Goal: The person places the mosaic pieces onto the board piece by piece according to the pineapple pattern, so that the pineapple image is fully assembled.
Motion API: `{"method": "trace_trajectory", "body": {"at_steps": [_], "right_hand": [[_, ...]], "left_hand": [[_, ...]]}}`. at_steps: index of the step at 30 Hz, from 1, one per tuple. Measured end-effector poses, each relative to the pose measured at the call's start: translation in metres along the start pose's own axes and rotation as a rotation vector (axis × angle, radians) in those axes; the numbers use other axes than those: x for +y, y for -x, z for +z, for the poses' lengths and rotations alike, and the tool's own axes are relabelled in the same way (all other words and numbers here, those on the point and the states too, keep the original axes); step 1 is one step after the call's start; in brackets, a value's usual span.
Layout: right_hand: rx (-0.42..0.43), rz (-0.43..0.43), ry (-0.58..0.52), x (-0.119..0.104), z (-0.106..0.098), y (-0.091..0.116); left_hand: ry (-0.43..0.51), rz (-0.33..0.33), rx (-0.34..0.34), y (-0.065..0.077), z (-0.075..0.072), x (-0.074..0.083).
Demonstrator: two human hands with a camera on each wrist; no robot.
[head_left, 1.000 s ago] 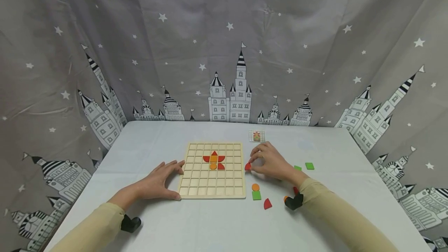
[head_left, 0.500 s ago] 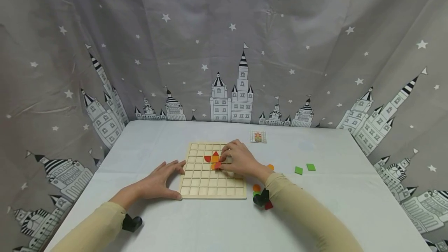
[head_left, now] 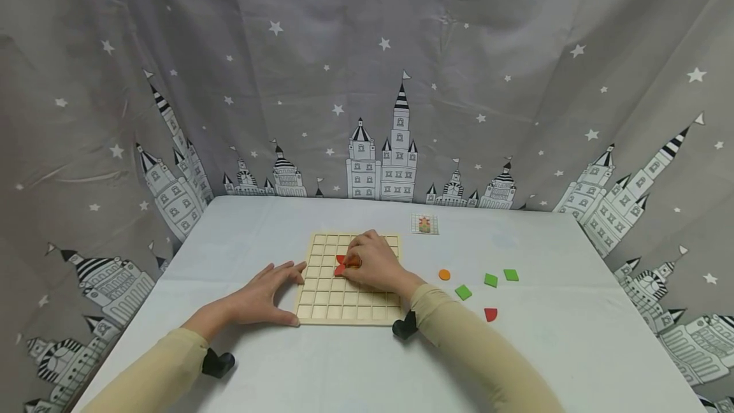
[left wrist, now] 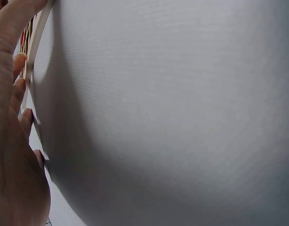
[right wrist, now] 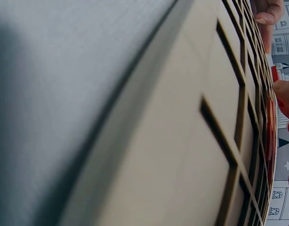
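Note:
My left hand (head_left: 260, 295) rests against the left side of a pale wooden grid board (head_left: 323, 314), its fingers spread and its thumb at the near-left corner. Over the board's middle, my right hand (head_left: 375, 264) pinches a red quarter-circle tile (head_left: 339, 271) between thumb and fingers. In the right wrist view that tile (right wrist: 275, 74) stands tilted at the fingertips. Another red tile (head_left: 341, 259) lies just behind it in the grid. The right hand covers most of the other tiles set there. The left wrist view shows the left fingers (left wrist: 18, 92) along the board's edge.
Right of the board lie an orange disc (head_left: 444, 275), several green squares (head_left: 463, 292) and a red quarter-circle (head_left: 490, 315). A small pattern card (head_left: 425, 224) lies behind them. The right forearm (head_left: 459, 336) hides part of the table. A grey curtain (head_left: 321, 30) hangs behind.
From beside the board, my right hand has carried the red quarter-circle tile leftward onto the grid, to the left of the orange disc there. My left hand has stayed at the board's edge.

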State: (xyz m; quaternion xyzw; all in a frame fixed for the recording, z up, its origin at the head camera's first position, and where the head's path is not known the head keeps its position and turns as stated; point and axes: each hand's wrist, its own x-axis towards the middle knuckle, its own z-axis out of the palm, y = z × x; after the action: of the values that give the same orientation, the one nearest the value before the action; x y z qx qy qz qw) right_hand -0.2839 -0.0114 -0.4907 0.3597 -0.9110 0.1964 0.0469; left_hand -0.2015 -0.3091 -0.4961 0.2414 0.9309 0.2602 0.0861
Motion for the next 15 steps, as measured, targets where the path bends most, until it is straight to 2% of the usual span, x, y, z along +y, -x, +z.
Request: {"method": "trace_trajectory", "body": {"at_steps": [15], "right_hand": [[-0.001,-0.007,0.05,-0.0021,0.0033,-0.0002]], "left_hand": [[-0.012,-0.014,-0.014,-0.0014,0.0005,-0.0028]]}}
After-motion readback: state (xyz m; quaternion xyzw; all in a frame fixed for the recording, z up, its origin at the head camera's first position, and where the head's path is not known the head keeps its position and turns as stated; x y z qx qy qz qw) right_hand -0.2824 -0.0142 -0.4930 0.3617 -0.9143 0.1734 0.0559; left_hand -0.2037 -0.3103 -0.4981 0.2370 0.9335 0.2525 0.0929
